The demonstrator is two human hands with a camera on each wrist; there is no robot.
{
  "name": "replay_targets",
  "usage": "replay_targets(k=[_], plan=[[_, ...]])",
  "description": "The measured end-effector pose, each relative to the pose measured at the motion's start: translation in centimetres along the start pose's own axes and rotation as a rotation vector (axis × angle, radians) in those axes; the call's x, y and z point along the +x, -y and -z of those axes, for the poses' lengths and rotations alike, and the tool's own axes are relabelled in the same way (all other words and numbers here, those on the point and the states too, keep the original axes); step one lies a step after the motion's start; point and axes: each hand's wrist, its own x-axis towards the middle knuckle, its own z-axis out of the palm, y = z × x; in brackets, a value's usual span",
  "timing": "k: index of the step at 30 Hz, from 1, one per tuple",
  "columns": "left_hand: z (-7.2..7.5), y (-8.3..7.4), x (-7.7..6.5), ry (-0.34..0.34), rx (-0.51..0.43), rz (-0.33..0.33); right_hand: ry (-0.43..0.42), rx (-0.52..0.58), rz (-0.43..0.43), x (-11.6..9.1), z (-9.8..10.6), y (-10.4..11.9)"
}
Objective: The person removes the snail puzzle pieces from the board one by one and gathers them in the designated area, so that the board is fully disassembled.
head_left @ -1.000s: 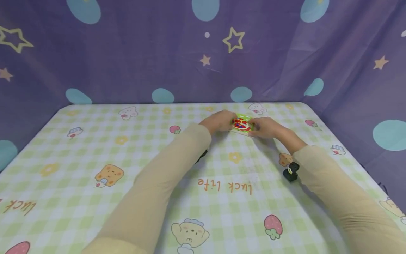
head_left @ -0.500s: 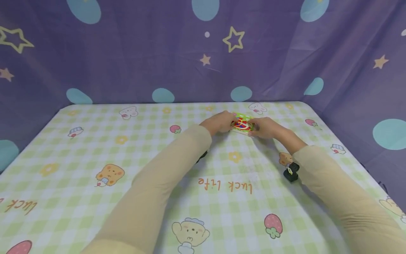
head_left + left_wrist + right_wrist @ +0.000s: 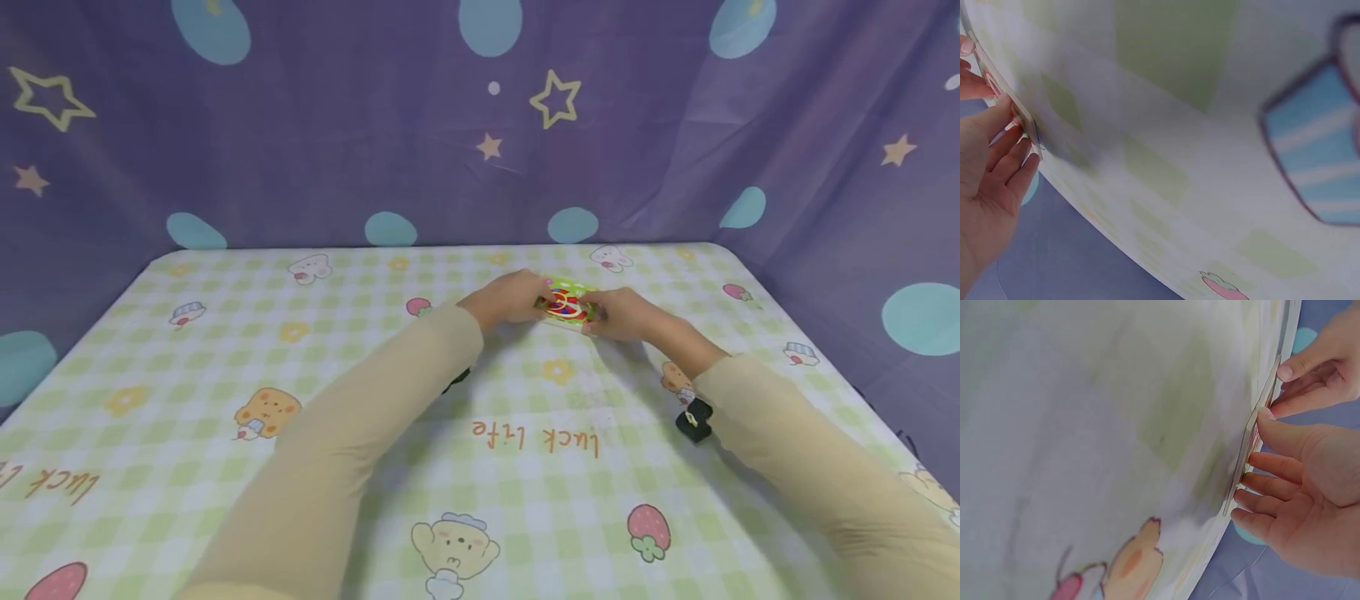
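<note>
A small flat puzzle-like board (image 3: 568,305), bright green with a red, blue and yellow picture, is near the table's far edge, right of centre in the head view. My left hand (image 3: 516,297) holds its left side and my right hand (image 3: 624,315) its right side. In the left wrist view, the left hand (image 3: 994,181) has its thumb and fingers at the thin board (image 3: 1019,106). From the right wrist, the right hand (image 3: 1307,494) shows its thumb on the near edge of the board (image 3: 1247,434), fingers along the far part. Fingers cover parts of the picture.
A green-and-white checked tablecloth (image 3: 360,367) with printed cartoons covers the table. Behind it hangs a purple curtain (image 3: 322,125) with stars and blue spots. Black wrist devices (image 3: 694,419) sit under the sleeves.
Both hands and the board have shifted slightly left and toward me, with the hold kept. The head view has also moved a little.
</note>
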Motion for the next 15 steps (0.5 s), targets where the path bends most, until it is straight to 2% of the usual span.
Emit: replay_targets(k=[7, 10, 15], plan=[[-0.2, 0.7, -1.3, 0.013, -0.035, -0.020, -0.019, 0.004, 0.053, -0.3, -0.5, 1.0], [-0.3, 1.0, -2.3, 0.017, -0.045, -0.021, -0.027, 0.008, 0.072, -0.4, -0.8, 1.5], [-0.7, 1.4, -4.2, -0.016, -0.075, -0.023, -0.026, 0.005, 0.100, -0.7, -0.9, 2.4]])
